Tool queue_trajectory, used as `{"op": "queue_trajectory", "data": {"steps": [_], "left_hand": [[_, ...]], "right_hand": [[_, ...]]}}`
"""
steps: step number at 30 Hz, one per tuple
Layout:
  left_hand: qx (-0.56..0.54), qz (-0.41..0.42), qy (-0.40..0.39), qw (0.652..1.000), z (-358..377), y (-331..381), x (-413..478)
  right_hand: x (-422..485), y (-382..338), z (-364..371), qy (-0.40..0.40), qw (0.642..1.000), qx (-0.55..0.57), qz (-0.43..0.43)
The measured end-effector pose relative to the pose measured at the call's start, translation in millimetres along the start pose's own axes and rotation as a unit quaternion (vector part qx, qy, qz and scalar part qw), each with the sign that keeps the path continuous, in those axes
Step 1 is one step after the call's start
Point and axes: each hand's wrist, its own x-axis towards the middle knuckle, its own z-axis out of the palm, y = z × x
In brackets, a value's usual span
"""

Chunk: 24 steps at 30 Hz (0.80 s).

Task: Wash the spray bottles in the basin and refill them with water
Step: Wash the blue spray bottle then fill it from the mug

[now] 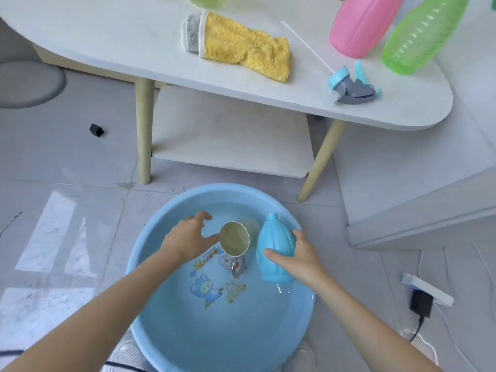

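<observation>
In the basin (201, 339), cup (234, 238) beside bottle (273, 245)

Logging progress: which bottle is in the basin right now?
The blue bottle, held by the right hand in the basin; the pink bottle and green bottle are on the table.

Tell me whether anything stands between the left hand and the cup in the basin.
Nothing visible does. The left hand is open right beside the cup, thumb about at its side. The blue bottle, gripped by the right hand, stands on the cup's other side.
</observation>
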Motion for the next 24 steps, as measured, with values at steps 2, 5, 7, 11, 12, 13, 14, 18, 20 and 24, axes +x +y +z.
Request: {"op": "queue_trajectory", "data": {"steps": [2, 5, 7, 11, 12, 13, 14, 18, 20, 24], "left_hand": [[0.021, 0.018, -0.009, 1.0, 13, 4, 6], [0.049, 0.062, -0.005, 0.997, 35, 12, 8], [0.079, 0.087, 0.008, 0.993, 49, 14, 9], [0.079, 0.09, 0.04, 0.992, 63, 15, 18], [0.065, 0.087, 0.047, 0.993, 65, 15, 21], [0.051, 0.084, 0.056, 0.994, 67, 15, 23], [0.041, 0.083, 0.065, 0.994, 68, 14, 25], [0.047, 0.081, 0.113, 0.989, 64, 3, 25], [0.07, 0.08, 0.138, 0.985, 58, -5, 23], [0.092, 0.059, 0.157, 0.982, 44, -23, 17]], "right_hand": [[2, 11, 9, -0.006, 1.0, -0.014, 0.01], [5, 23, 22, -0.015, 0.999, -0.047, 0.015], [9, 29, 30, -0.017, 0.998, -0.05, 0.026], [17, 34, 42, -0.014, 0.999, -0.03, 0.042], [18, 34, 45, -0.012, 0.999, -0.026, 0.041], [19, 35, 48, -0.015, 0.999, -0.027, 0.039], [19, 36, 51, -0.019, 0.999, -0.029, 0.032], [17, 37, 65, -0.034, 0.998, -0.052, 0.004], [17, 38, 72, -0.039, 0.997, -0.07, -0.01], [14, 35, 85, -0.043, 0.995, -0.078, -0.042]]}}
